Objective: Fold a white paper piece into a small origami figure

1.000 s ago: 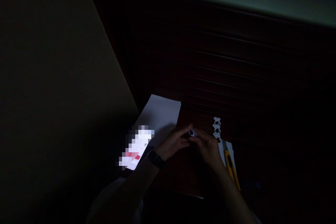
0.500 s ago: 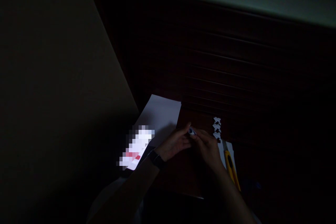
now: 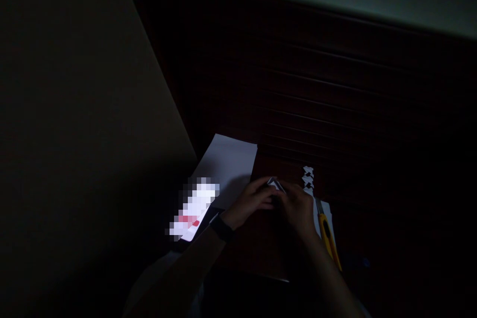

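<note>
Your left hand (image 3: 248,203) and right hand (image 3: 299,208) cover much of the folded paper (image 3: 275,184), hiding its full shape. The lit screen (image 3: 196,206) is blurred; the bluish thing (image 3: 366,262) at lower right is too dark to identify.

The folded piece (image 3: 275,184) and large sheet (image 3: 231,166) look like matt paper. The cutter handle (image 3: 330,243) looks plastic, the blade (image 3: 319,206) metal.

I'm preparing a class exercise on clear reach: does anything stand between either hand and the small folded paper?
Nothing visible does: the left hand and the right hand meet at the small folded paper. The yellow cutter lies to the right of the right hand, outside that space.
</note>
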A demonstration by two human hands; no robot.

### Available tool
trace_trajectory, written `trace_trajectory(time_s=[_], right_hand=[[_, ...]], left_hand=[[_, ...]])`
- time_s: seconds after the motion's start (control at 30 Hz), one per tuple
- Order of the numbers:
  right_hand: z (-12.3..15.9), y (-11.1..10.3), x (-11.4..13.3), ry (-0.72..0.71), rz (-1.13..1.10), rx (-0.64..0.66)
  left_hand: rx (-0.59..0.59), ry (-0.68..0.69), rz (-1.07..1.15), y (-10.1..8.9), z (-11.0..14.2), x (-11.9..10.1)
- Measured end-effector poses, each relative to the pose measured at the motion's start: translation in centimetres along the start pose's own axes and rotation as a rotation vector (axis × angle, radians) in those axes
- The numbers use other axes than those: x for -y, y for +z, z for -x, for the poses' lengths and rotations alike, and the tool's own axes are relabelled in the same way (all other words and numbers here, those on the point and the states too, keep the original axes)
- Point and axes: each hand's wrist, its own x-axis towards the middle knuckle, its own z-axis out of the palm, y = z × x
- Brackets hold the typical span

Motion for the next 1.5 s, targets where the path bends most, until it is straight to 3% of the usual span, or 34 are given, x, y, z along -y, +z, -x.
trace_trajectory(time_s=[0.2, 0.37, 0.53, 0.77, 1.03, 1.27, 1.5], right_hand=[[-0.2, 0.2, -0.2, 0.041, -0.041, 0.044], [-0.5, -0.3, 0.0, 0.28, -0.255, 0.025], [-0.9, -1.1, 0.2, 0.453, -0.206, -0.06], [-0.8, -1.0, 0.6, 0.294, -0.085, -0.091], [-0.5, -1.0, 0.5, 0.104, -0.114, -0.138], [-0.2, -1.1, 0.6, 0.085, -0.086, -0.033], [-0.3, -0.9, -0.1, 0.087, -0.088, -0.032]], left_hand=[[-0.083, 0.063, -0.107, -0.4, -0.5, 0.2], [-0.044, 0.097, -0.062, -0.2, -0.6, 0.3], [-0.041, 0.128, -0.136, -0.1, -0.7, 0.5], [-0.102, 0.154, -0.228, -0.3, -0.8, 0.8], [-0.132, 0.153, -0.14, -0.4, -0.8, 0.8], [-0.157, 0.183, -0.146, -0.6, -0.8, 0.9], [-0.207, 0.176, -0.145, -0.3, -0.7, 0.7]])
